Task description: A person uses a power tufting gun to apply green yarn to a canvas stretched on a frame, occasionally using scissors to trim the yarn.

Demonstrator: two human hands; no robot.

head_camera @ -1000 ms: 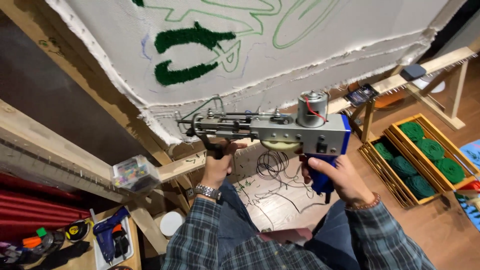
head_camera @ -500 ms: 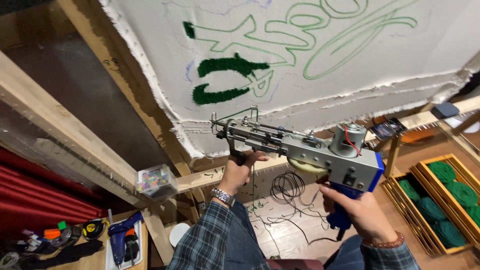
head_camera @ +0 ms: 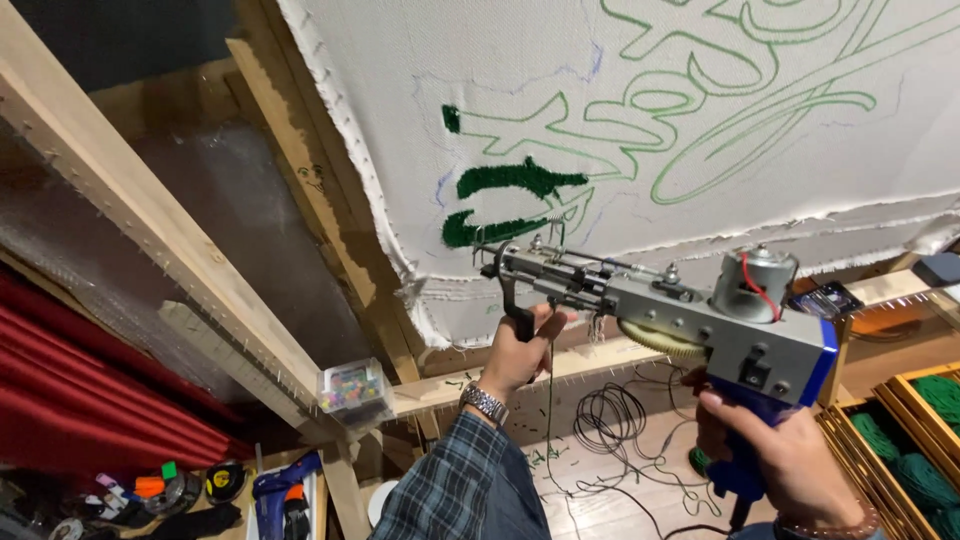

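Now two hands, left hand [head_camera: 522, 350] and right hand [head_camera: 790, 462], hold one tufting gun [head_camera: 680, 315].

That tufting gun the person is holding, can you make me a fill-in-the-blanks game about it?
1. The left hand grips the tufting gun by its black front ____.
2. The right hand holds the gun's rear grip, which is coloured ____.
3. The tufted patches on the white cloth are dark ____.
4. The small clear box of colourful bits sits on the ____ frame.

Missing words: handle; blue; green; wooden
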